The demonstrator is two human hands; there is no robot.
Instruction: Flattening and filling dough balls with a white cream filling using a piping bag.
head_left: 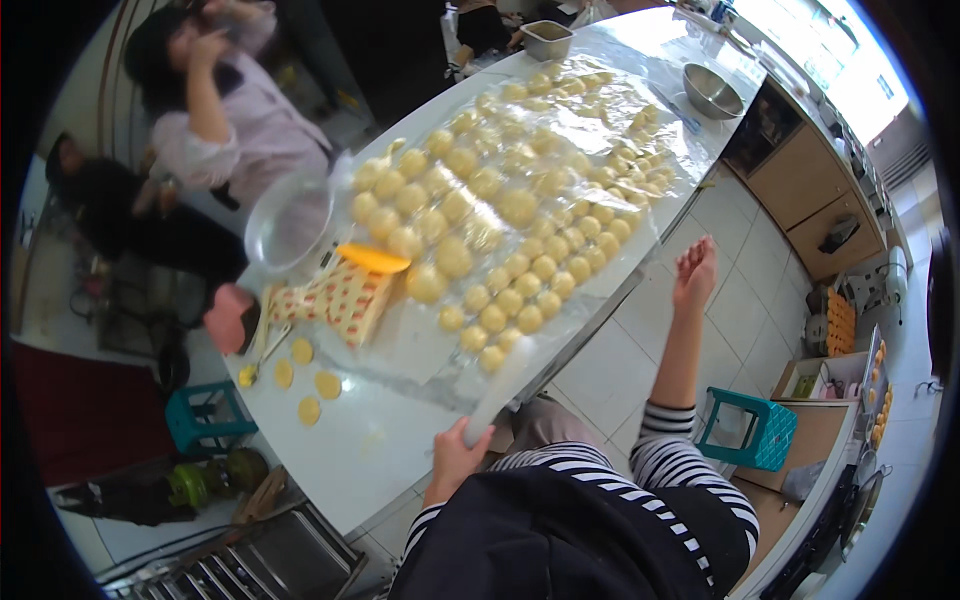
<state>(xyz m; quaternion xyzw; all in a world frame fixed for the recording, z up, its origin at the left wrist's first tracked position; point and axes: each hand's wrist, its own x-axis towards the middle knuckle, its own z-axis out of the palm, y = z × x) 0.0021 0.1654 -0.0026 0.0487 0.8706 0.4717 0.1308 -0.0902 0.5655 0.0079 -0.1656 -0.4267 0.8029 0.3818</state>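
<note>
My left hand (pixel 456 450) grips a white rolling pin (pixel 500 385) by its near end at the table's (pixel 340 470) front edge. My right hand (pixel 695 268) is raised off the table's right side, fingers curled, with nothing visible in it. Many pale dough balls (pixel 540 267) lie in rows under clear plastic sheeting (pixel 640 120). Four flattened dough rounds (pixel 310 410) lie at the front left. Near them are a red-patterned package (pixel 330 300), an orange scraper-like item (pixel 370 258) and a pink object (pixel 230 320).
Two people (pixel 230 120) are along the left, near a clear bowl (pixel 288 225); others are partly visible behind. A metal container (pixel 547 40) and steel bowl (pixel 712 92) sit at the back. Teal stools (pixel 748 430) stand on both sides. Cabinets (pixel 800 180) line the right.
</note>
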